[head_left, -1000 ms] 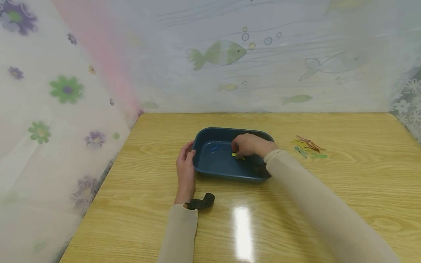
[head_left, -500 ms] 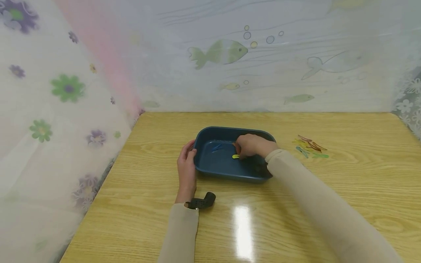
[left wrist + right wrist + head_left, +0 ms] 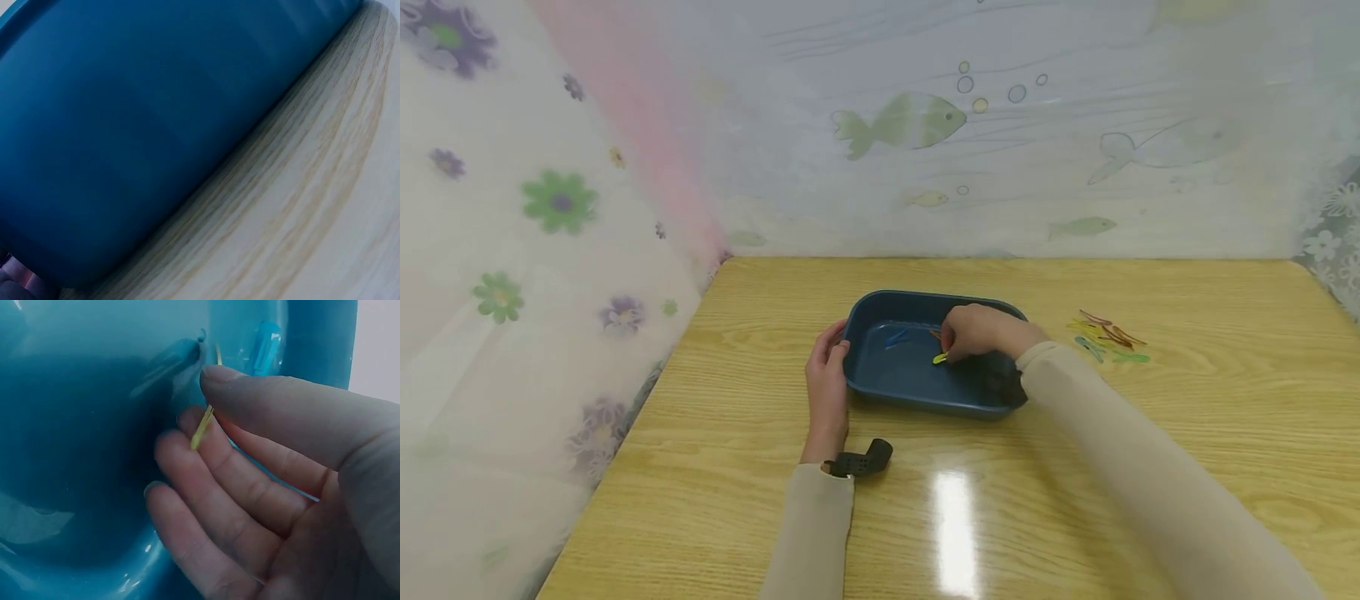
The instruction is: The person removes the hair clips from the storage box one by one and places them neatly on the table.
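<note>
A dark blue plastic tub (image 3: 917,408) stands on the table. My left hand (image 3: 827,375) grips its left rim, thumb on the edge and fingers along the outer wall; the left wrist view is mostly the tub's outside. Inside the tub, my right hand (image 3: 981,329) pinches a yellow snap hair clip (image 3: 940,358) between thumb and fingers, as the right wrist view shows the yellow clip (image 3: 203,428) at the fingertips. A blue hair clip (image 3: 896,337) lies on the tub floor to the left. An orange clip (image 3: 935,333) is partly hidden behind the right hand.
Right of the tub, several hair clips (image 3: 1108,333) in yellow, red, brown, blue and green lie in a loose pile on the wooden table (image 3: 730,433). A patterned sheet (image 3: 865,200) hangs along the table's back edge. A black device (image 3: 861,460) sits on the left wrist.
The right hand has shifted slightly to the right. The yellow clip, lying by the fingers before, is now tilted in their pinch, and more of the orange clip shows. The left hand stays put.
</note>
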The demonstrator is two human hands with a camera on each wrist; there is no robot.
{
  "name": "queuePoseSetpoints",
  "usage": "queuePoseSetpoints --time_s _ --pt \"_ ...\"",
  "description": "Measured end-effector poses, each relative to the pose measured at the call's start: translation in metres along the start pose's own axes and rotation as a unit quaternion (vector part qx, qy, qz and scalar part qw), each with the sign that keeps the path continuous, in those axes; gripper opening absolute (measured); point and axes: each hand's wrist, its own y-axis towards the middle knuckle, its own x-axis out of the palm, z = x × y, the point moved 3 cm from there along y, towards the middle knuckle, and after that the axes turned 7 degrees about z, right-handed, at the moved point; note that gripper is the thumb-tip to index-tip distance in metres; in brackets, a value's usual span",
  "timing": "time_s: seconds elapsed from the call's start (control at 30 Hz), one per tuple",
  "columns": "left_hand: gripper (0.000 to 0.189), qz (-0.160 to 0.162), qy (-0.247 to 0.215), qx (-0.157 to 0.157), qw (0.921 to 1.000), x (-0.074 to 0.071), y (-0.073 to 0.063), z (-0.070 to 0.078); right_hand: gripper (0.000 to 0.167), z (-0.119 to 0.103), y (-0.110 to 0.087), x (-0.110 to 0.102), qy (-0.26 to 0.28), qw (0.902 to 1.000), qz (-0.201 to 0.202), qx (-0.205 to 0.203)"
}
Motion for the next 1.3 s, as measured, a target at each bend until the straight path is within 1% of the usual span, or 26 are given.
queuePoseSetpoints --time_s 0.2,0.4,0.63,0.77,0.9,1.17,1.3 --pt "0.028 0.001 0.003 -0.006 1.0 0.0 0.0 -0.001 0.01 0.0 -0.002 -0.002 0.005 0.9993 0.02 -0.029" --pt "0.028 -0.001 0.001 0.0 1.0 0.0 0.0 -0.001 0.013 0.002 -0.001 -0.004 0.013 0.998 0.035 -0.051" --pt "0.028 0.001 -0.001 -0.003 1.0 0.001 0.0 -0.001 0.013 0.002 -0.005 -0.009 0.025 0.9973 0.048 -0.05" --pt "0.029 0.001 -0.003 -0.002 1.0 0.001 0.0 -0.001 0.012 0.002 -0.008 -0.012 0.027 0.9966 0.054 -0.056" --pt "0.029 0.0 -0.004 0.001 1.0 0.001 0.001 -0.001 0.013 0.006 -0.012 -0.016 0.028 0.9962 0.057 -0.06" --pt "0.029 0.001 -0.003 -0.001 1.0 0.001 0.001 -0.002 0.017 0.014 -0.021 -0.024 0.044 0.9953 0.068 -0.053" --pt "0.029 0.002 -0.002 -0.002 1.0 0.001 0.001 -0.002 0.017 0.015 -0.026 -0.027 0.041 0.994 0.081 -0.062"
